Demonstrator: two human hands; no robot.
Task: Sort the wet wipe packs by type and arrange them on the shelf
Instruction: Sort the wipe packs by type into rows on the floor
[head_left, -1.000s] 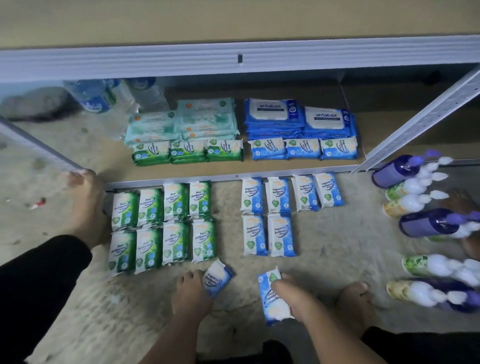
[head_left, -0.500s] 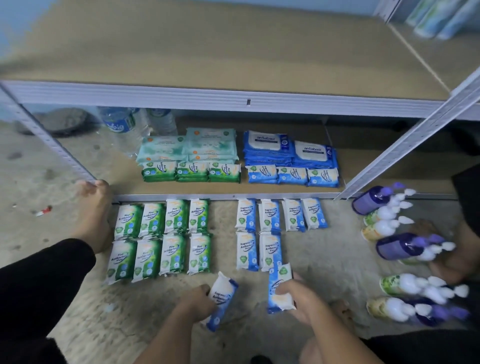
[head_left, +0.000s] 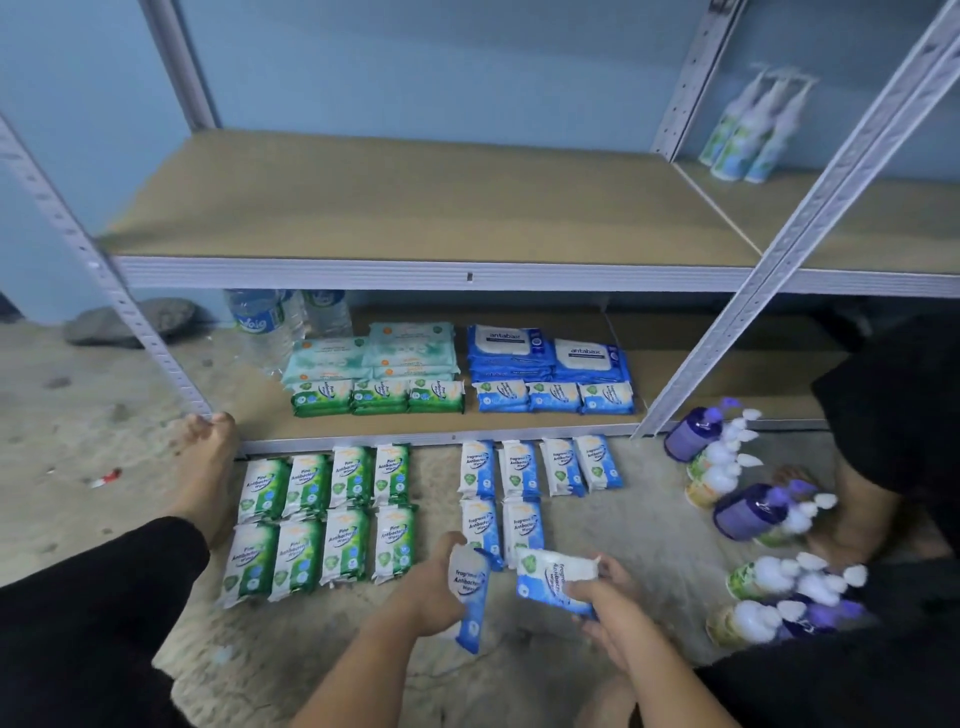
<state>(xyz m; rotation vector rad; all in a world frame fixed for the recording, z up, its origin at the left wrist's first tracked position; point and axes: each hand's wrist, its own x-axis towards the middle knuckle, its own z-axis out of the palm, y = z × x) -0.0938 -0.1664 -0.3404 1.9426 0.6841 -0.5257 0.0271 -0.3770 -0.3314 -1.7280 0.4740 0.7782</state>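
We see the left hand's fingers (head_left: 448, 543) curled round one blue pack (head_left: 470, 587), held upright above the floor. The right hand's fingers (head_left: 584, 590) pinch a second blue pack (head_left: 558, 574), tilted and just beside the first. Beyond them, eight green packs (head_left: 322, 519) and six blue floor packs (head_left: 519, 473) lie in rows. The lower shelf (head_left: 265, 415) holds pale green stacks (head_left: 374, 353) and blue antabax stacks (head_left: 545, 353), with small packs (head_left: 379, 397) in front of them. Pump bottles (head_left: 753, 519) lie to the right.
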